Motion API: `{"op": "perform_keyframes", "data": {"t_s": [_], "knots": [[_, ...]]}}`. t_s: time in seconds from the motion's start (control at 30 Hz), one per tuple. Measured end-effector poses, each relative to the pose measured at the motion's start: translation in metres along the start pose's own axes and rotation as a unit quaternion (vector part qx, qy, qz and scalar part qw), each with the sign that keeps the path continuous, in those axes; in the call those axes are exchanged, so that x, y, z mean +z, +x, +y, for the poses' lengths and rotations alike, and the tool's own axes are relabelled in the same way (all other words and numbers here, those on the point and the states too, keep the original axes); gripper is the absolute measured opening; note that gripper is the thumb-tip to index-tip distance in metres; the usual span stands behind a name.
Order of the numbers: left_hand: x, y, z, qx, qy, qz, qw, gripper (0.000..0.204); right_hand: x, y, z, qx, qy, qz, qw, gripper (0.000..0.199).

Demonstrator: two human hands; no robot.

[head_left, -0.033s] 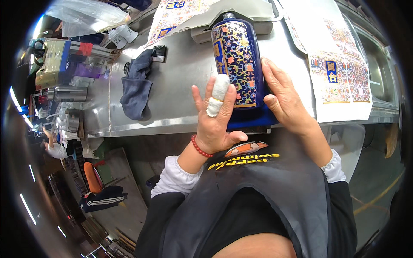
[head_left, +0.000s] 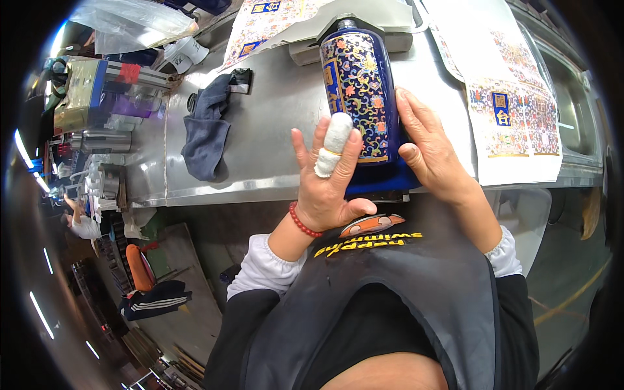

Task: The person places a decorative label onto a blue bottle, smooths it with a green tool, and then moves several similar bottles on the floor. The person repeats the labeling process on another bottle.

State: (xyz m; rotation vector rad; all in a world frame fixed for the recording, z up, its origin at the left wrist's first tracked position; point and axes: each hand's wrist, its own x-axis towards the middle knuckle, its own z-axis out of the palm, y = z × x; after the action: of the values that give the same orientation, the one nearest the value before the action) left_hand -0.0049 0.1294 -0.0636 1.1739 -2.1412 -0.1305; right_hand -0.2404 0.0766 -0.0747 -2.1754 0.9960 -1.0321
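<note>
Blue bottle (head_left: 361, 91) lies on its side in the upper middle of the frame, neck pointing away from the person, base toward the near edge of the metal table (head_left: 273, 117). It's covered w/ a gold-and-flower pattern, and laying it flat puts the patterned side face up where both hands can get at it.

Right hand (head_left: 430, 151), right of centre: fingers straight and close together, palm flat along the bottle's right flank, thumb tucked near the base. Pressing on it, not wrapped round it; looks like it keeps the round body from rolling.

Left hand (head_left: 328, 175), centre of frame: fingers spread wide and lifted, nothing gripped. One finger is wrapped in white tape (head_left: 333, 144), prob. as padding or protection. Fingertips overlap the bottle's left side; can't tell if they touch.

A dark blue pad (head_left: 382, 183) shows under the bottle's base at the table edge, likely a cushion to stop slipping.

Dark cloth (head_left: 207, 127) lies bunched at left-centre, well apart from the bottle. Printed sheets (head_left: 513, 104) w/ a matching pattern lie flat at upper right, another sheet (head_left: 273, 19) at top centre, both within reach.
</note>
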Motion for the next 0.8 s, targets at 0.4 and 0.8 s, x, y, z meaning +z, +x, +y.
{"op": "perform_keyframes", "data": {"t_s": [0.4, 0.8], "knots": [[-0.012, 0.024, 0.004, 0.145, 0.079, -0.08, 0.983, 0.069, 0.002, -0.001, 0.001, -0.005, -0.005, 0.009, 1.0, 0.068], [-0.021, 0.039, -0.018, 0.06, 0.135, -0.009, 0.989, 0.102, -0.021, 0.001, -0.011, 0.048, -0.008, 0.083, 0.995, 0.059]]}}
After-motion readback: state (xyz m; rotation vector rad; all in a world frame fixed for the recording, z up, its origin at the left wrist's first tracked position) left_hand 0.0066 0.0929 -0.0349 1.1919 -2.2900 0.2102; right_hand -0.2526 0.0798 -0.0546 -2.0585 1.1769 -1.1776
